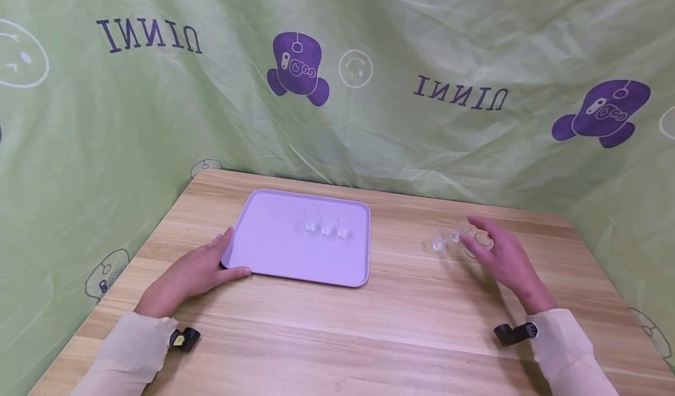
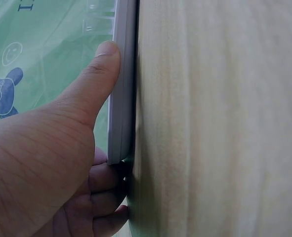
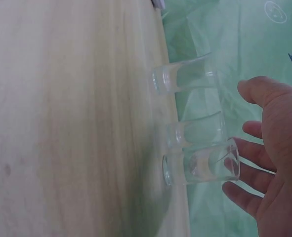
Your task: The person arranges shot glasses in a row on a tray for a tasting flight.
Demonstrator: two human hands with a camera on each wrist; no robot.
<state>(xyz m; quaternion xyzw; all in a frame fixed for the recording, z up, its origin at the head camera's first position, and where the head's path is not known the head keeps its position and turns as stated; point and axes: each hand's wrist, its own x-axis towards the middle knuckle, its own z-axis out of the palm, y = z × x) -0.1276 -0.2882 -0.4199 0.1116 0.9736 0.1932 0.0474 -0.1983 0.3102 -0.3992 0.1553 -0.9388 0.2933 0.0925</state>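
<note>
My left hand (image 1: 192, 274) rests at the near left corner of a purple tray (image 1: 271, 246). Its thumb (image 2: 106, 61) lies against the tray's front rim, and the other fingers touch the left side, partly hidden by the hand in the left wrist view. Three small clear glasses (image 1: 327, 226) stand upright in a row on the tray, toward its back right. To the right, three more clear glasses stand on the table; one of them (image 3: 200, 165) is nearest my right hand (image 1: 503, 258). That hand hovers by the glasses, thumb and fingers apart, gripping none.
The wooden table (image 1: 316, 337) carries the tray at left and the loose glasses at right. A green printed curtain (image 1: 395, 132) hangs behind the table's back edge and along both sides. Each sleeve cuff bears a black wrist camera (image 1: 514, 333).
</note>
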